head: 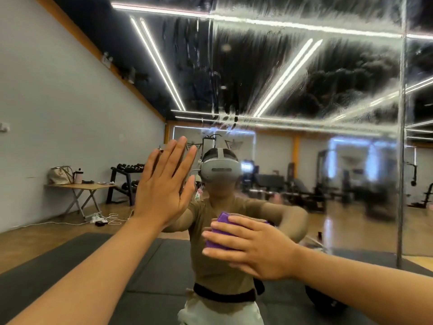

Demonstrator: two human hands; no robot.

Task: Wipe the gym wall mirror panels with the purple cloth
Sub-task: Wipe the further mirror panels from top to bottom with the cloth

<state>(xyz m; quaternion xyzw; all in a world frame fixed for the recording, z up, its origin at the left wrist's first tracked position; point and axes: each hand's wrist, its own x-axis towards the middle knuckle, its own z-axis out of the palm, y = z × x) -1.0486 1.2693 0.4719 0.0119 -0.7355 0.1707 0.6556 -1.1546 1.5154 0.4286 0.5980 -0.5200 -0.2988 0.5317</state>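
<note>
The wall mirror panel (304, 95) fills the view in front of me, streaked with wet smears across its upper right part. My right hand (253, 247) presses the folded purple cloth (220, 233) flat against the glass at chest height, fingers straight over it. My left hand (164, 188) lies flat on the mirror to the left of the cloth and higher, fingers straight and together, holding nothing. A vertical seam (401, 137) at the right divides this panel from the neighbouring one.
The mirror reflects a person wearing a headset, dark floor mats, a folding table (79, 187) with a bag, a dumbbell rack (126, 181) and gym machines. A white cable with a power strip (98, 219) lies on the wooden floor at the left.
</note>
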